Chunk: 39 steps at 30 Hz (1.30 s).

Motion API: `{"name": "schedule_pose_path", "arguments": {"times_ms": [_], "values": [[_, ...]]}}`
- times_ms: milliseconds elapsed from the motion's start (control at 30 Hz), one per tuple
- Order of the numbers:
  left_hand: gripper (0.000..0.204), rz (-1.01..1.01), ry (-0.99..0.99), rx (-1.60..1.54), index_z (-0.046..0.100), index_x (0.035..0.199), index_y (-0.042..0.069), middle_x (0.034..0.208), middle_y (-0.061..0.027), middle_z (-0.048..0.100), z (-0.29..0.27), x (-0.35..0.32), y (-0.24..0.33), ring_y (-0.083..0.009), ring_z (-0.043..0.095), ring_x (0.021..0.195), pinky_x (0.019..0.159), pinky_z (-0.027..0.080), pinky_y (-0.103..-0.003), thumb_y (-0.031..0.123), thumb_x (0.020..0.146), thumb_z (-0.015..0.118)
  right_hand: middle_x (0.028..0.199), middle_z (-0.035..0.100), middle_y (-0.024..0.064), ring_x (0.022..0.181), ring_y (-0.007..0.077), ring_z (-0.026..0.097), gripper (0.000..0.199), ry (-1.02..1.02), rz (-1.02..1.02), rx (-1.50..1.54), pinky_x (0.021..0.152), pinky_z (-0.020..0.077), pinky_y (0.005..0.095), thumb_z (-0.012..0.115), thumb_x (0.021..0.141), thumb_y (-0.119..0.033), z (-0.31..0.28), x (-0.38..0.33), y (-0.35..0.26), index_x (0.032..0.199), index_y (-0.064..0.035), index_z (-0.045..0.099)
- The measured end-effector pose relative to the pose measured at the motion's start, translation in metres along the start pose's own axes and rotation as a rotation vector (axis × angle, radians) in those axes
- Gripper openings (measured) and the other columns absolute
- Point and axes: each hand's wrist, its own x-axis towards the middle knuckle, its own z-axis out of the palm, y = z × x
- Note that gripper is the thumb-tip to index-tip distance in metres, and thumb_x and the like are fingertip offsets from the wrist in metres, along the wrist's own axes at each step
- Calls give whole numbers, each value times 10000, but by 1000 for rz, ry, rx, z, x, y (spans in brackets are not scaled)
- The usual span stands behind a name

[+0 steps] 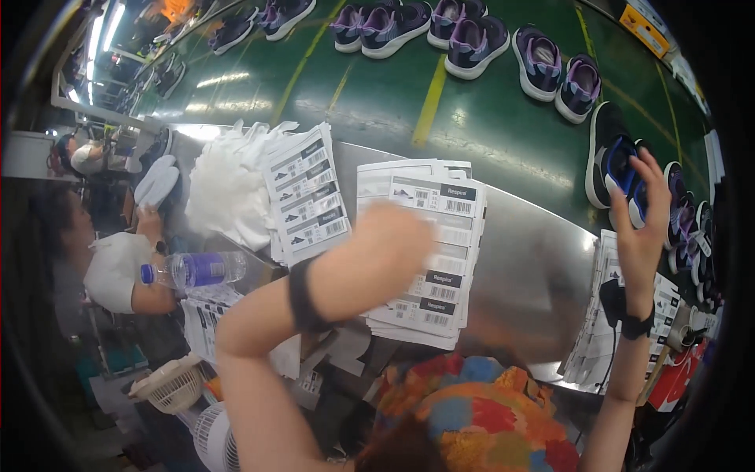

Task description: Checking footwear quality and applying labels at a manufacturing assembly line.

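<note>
My left hand is over a stack of white label sheets on the metal table edge. Motion smears its fingers, so I cannot make out whether it holds a label. At the right, my right hand is raised, with thumb and fingers spread apart and nothing visible between them. Just beyond it lies a black shoe with a white sole and blue lining; the hand overlaps part of the pair, and contact is unclear. Both wrists carry black bands.
Several dark shoes with purple lining stand in pairs on the green belt. More label sheets lie beside crumpled white paper. A water bottle and a fan are at the left, near a co-worker holding white insoles.
</note>
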Motion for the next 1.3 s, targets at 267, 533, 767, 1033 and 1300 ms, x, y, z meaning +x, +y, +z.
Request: {"name": "schedule_pose_path", "arguments": {"times_ms": [267,533,767,1033,1300], "values": [[434,-378,303,2,550,1182,67,1218,-218,571,117,-122,-94,-333,634,1000,816,523,-378,133,802,748,1116,607,161,1093,341,551,307,-378,-225,442,944,450,406,709,795,-100,95,-19,-122,1077,-25,614],[198,-564,719,-597,630,965,-50,776,54,579,56,-162,-158,-19,476,719,642,384,-191,138,991,572,901,652,167,883,342,635,234,-727,-216,613,780,503,412,659,869,-208,159,-44,-172,978,-3,629],[242,-574,858,-546,626,954,-66,765,39,592,50,-143,-168,-30,488,711,646,399,-196,172,978,592,898,670,155,785,301,660,431,-773,-150,484,724,516,380,724,846,-296,193,-39,-222,1122,8,591],[250,-562,1024,-689,674,956,-58,708,-62,653,55,-144,-174,-88,574,656,615,456,-248,186,929,626,962,525,117,920,290,597,393,-773,-585,366,678,519,359,725,758,-166,203,-41,-218,1085,3,589],[221,-569,1060,-612,706,973,-42,744,-70,680,49,-136,-155,-78,597,708,641,470,-238,166,907,666,887,567,90,768,209,563,160,-595,-556,609,650,459,330,693,838,-185,201,15,-226,856,-27,687]]}}
